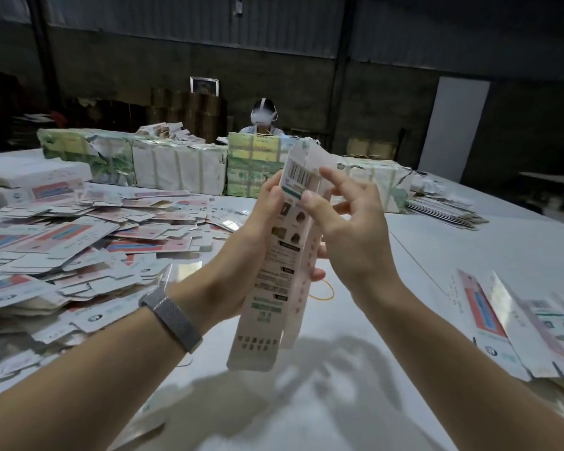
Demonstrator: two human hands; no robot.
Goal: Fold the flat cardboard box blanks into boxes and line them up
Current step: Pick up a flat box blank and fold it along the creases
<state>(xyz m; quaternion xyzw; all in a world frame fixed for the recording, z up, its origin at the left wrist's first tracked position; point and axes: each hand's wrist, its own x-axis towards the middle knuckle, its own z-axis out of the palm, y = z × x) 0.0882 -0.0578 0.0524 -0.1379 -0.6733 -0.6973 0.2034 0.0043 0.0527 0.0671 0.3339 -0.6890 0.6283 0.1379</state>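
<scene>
I hold a long, narrow printed cardboard box (267, 301) upright above the white table (469, 242), its barcode end up and its lower flap open. My left hand (254, 236) grips the box from the left, thumb on the front near the top, fingertips showing at its right edge. My right hand (345, 222) is at the upper right of the box, thumb pressing the front under the barcode, index finger raised by the top flap. A big heap of flat box blanks (79, 242) covers the table to the left. Folded boxes (515, 323) lie at the right.
Wrapped bundles (176, 167) form a wall across the far side of the table, and a person with a headset (263, 120) sits behind them. A yellow rubber band (323, 292) lies on the table behind the box. A thin stack of flat sheets (443, 209) lies at far right.
</scene>
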